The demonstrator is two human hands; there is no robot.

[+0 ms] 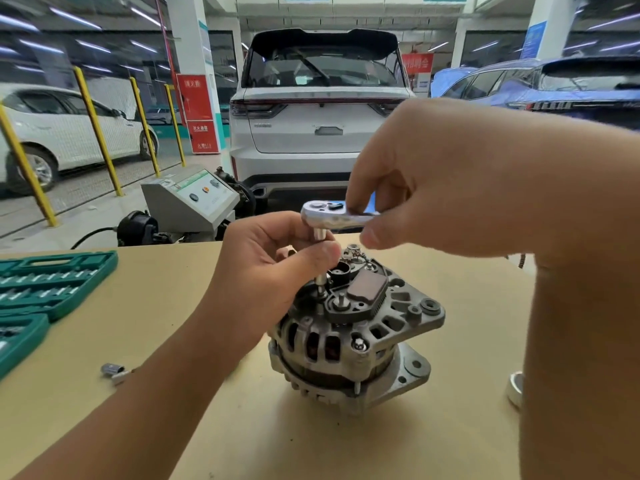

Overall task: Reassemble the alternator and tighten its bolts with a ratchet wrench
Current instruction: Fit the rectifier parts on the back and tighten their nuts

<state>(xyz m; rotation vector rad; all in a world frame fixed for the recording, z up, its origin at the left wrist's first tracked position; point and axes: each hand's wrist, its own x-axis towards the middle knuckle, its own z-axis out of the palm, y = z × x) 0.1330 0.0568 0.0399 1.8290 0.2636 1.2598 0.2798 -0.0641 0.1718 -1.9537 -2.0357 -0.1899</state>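
Note:
A grey alternator (353,337) stands upright on the tan table (173,341), its black rear cover facing up. A chrome ratchet wrench (332,216) hovers above it, with an extension bar (320,258) running straight down onto a bolt on the cover's left side. My right hand (433,178) grips the wrench handle just behind the head. My left hand (277,258) pinches the extension bar between thumb and fingers, hiding its middle.
An open green socket case (52,282) lies at the table's left edge. Two small loose sockets (114,372) sit near my left forearm. A round metal part (516,389) lies at the right. Beyond the table are a white car, a grey machine and yellow posts.

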